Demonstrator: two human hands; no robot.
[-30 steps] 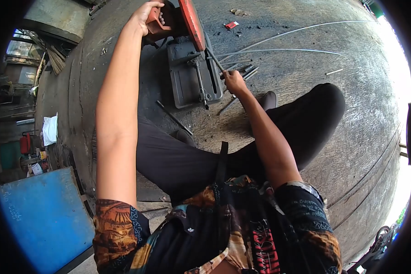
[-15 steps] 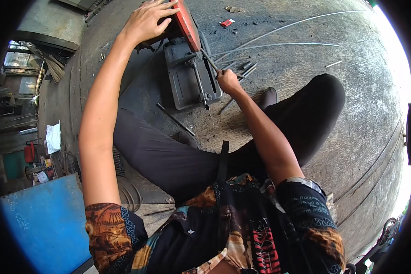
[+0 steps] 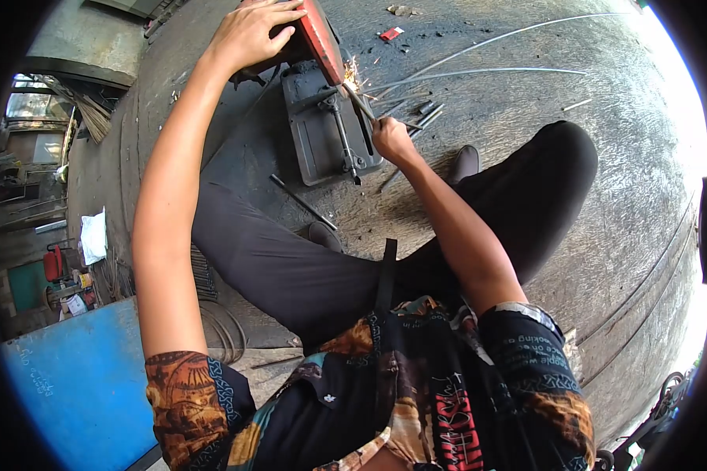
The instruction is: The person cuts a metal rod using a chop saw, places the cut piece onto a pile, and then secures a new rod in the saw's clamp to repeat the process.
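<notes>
Cutting under way. Person seated on a concrete floor (image 3: 526,157), legs either side of a chop saw (image 3: 322,39) with a red guard.

- Left hand (image 3: 251,35): lies on top of the red guard, fingers (image 3: 287,14) stretched out flat across it and slightly spread; thumb not visible.
- Right hand (image 3: 393,140): closed round a thin steel rod (image 3: 360,104), fingers curled tight, just beside the right edge of the saw base (image 3: 322,133).
- Rod runs from the closed fist up and left to the blade. Its far end meets the guard's lower edge, where a small burst of sparks (image 3: 352,77) shows.

Progress, as judged: blade is in contact, so this cut is begun but not through. A few short cut lengths (image 3: 426,114) lie on the floor just past the right hand, which suggests some pieces are done. Two long rods (image 3: 495,74) lie well beyond, apparently uncut, so more stock looks left.

Also noted: one loose bar (image 3: 302,202) on the floor near the base's front corner, well apart from both hands; a blue panel (image 3: 78,377) at lower left.
</notes>
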